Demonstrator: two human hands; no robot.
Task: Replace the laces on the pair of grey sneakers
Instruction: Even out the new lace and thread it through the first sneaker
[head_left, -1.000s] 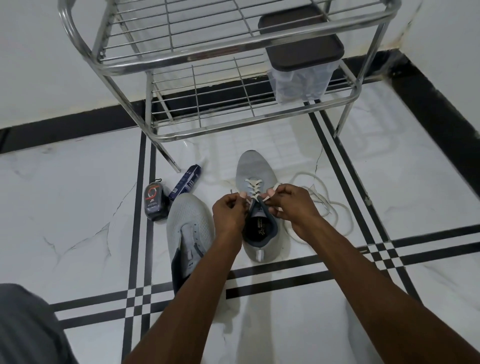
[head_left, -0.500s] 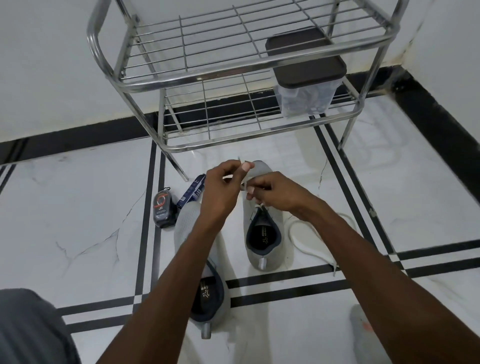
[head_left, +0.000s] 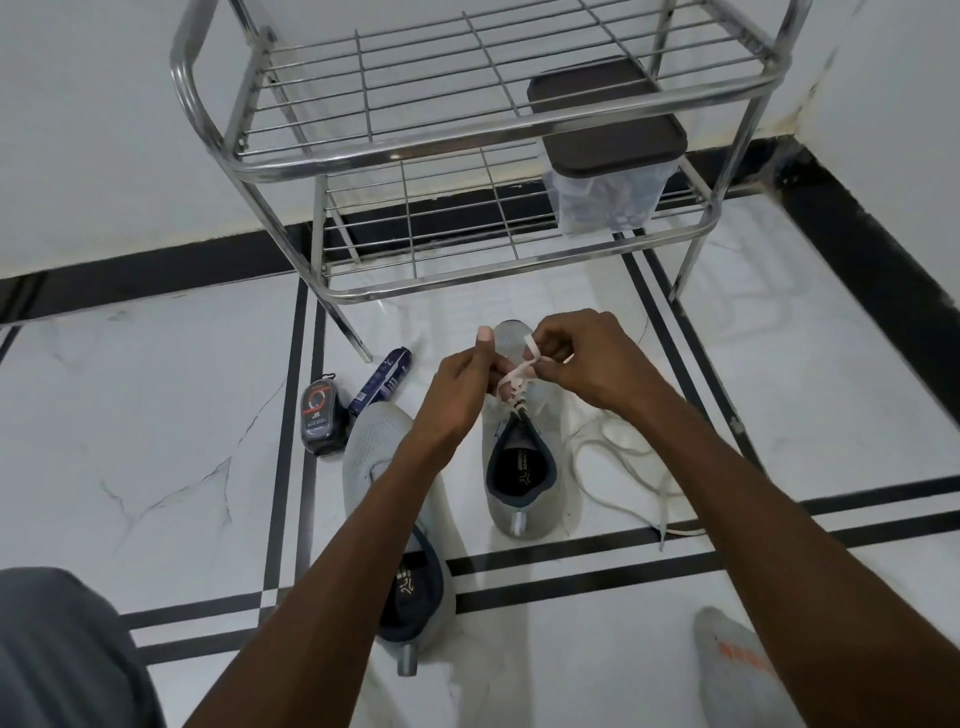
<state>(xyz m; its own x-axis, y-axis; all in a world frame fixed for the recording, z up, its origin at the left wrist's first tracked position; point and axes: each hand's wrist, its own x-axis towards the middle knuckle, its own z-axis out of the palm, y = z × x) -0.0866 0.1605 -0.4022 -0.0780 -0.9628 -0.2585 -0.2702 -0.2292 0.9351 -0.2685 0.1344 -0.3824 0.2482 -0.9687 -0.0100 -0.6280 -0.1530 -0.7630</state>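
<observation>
Two grey sneakers stand on the white tiled floor, toes pointing away from me. The right sneaker (head_left: 524, 467) carries a pale flat lace (head_left: 519, 371) threaded through its eyelets. My left hand (head_left: 460, 387) and my right hand (head_left: 587, 358) are raised over its toe, each pinching an end of that lace, with the ends crossing between them. The left sneaker (head_left: 384, 457) lies under my left forearm and shows no lace. A loose white lace (head_left: 623, 467) is coiled on the floor to the right of the laced sneaker.
A steel wire rack (head_left: 467, 171) stands just beyond the sneakers, with a clear box with a dark lid (head_left: 605, 171) on its lower shelf. A black polish bottle (head_left: 322, 418) and a blue packet (head_left: 379, 382) lie left of the sneakers. A socked foot (head_left: 737, 670) shows at lower right.
Both hands rose from the tongue of the right sneaker to above its toe, pulling the lace ends up and crossing them. The camera tilted slightly.
</observation>
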